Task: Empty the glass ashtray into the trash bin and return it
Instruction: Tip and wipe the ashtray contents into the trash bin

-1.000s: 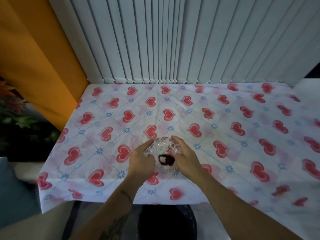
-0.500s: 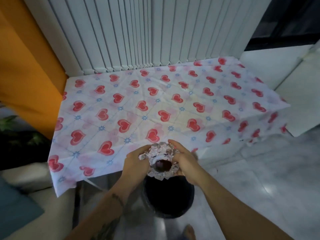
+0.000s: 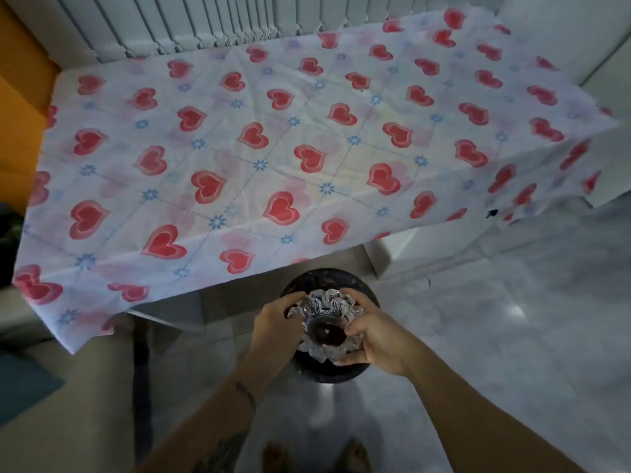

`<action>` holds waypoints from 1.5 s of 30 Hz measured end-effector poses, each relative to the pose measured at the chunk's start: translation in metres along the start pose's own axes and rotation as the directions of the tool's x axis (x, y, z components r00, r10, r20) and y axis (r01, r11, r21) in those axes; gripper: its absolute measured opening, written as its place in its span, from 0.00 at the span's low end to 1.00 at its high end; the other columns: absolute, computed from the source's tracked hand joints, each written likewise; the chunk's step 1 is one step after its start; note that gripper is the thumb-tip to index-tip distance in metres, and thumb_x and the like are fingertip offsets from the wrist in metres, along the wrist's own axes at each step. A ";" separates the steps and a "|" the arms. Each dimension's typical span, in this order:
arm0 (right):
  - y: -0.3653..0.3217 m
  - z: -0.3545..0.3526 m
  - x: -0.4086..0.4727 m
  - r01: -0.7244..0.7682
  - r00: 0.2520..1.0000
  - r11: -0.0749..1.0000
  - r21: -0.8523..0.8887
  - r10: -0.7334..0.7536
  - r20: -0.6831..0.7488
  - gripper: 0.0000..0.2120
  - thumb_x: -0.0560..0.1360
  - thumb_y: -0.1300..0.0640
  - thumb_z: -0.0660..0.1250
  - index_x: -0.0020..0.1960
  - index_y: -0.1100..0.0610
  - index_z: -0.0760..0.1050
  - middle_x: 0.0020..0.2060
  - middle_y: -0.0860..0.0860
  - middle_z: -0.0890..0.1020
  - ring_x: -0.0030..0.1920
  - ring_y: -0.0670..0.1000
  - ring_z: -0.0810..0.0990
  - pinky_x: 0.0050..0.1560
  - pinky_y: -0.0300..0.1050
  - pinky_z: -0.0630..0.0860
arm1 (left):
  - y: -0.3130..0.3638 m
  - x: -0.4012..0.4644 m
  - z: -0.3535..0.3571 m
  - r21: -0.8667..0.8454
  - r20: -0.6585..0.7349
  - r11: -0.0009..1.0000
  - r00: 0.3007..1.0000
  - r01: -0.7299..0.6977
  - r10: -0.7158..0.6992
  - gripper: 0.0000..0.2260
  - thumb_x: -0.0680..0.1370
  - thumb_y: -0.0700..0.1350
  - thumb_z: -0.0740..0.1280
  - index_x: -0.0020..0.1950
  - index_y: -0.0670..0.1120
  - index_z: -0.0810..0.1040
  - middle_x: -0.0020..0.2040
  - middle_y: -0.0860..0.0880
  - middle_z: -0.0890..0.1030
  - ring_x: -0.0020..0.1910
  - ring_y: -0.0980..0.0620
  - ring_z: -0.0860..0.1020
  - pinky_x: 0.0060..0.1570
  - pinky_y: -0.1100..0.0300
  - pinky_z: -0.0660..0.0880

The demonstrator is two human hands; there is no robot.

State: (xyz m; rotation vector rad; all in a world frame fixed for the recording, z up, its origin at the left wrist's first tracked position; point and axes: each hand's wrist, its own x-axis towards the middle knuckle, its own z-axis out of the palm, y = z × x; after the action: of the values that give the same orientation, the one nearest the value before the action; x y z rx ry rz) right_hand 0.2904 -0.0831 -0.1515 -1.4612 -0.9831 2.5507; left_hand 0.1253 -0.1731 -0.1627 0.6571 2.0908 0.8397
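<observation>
A cut-glass ashtray (image 3: 324,310) with a scalloped rim and dark residue in its well hangs directly over the round black trash bin (image 3: 326,279) on the floor. It sits roughly level, opening facing up. My left hand (image 3: 275,324) grips its left rim and my right hand (image 3: 377,339) grips its right and near rim. Most of the bin's mouth is hidden behind the ashtray and both hands.
The table (image 3: 239,158), draped in a white cloth with red hearts, stands just beyond the bin, its near edge overhanging. White vertical blinds (image 3: 218,25) hang behind it, an orange wall (image 3: 17,97) at left. Grey marble floor (image 3: 512,336) spreads right; my bare feet (image 3: 317,454) show below.
Both hands lifted the ashtray off the tablecloth and carried it back and down past the table edge, until it hangs over the bin. The view tilted down toward the floor.
</observation>
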 end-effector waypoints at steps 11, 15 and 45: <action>0.080 -0.085 0.183 0.297 0.907 0.934 -0.197 -0.341 -0.248 0.32 0.73 0.72 0.59 0.64 0.40 0.74 0.49 0.58 0.79 0.44 0.56 0.81 0.40 0.52 0.82 | -0.133 0.128 0.116 -0.202 -0.040 0.968 0.989 -0.145 0.140 0.16 0.75 0.37 0.69 0.52 0.59 0.82 0.44 0.53 0.85 0.37 0.56 0.79 0.41 0.56 0.79; 0.109 -0.104 0.235 0.395 0.871 0.914 -0.092 -0.404 -0.280 0.33 0.71 0.74 0.59 0.57 0.38 0.77 0.55 0.55 0.83 0.53 0.57 0.83 0.38 0.47 0.79 | -0.167 0.159 0.154 -0.301 -0.086 0.937 0.983 -0.179 0.160 0.18 0.74 0.32 0.68 0.54 0.55 0.83 0.42 0.56 0.85 0.38 0.58 0.80 0.43 0.58 0.78; 0.154 -0.113 0.286 0.164 0.402 -0.605 -0.779 -0.680 0.613 0.27 0.65 0.66 0.71 0.63 0.56 0.71 0.58 0.59 0.79 0.54 0.60 0.81 0.34 0.49 0.83 | -0.289 0.227 0.147 0.362 -0.036 0.855 0.910 -0.373 0.412 0.28 0.75 0.35 0.62 0.75 0.49 0.70 0.81 0.50 0.57 0.72 0.43 0.70 0.66 0.49 0.72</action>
State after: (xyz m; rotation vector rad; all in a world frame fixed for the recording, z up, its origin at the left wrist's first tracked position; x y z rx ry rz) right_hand 0.2613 -0.0537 -0.4926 -0.5435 -2.7969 0.0275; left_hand 0.0663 -0.1559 -0.5532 1.2921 2.2674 0.7378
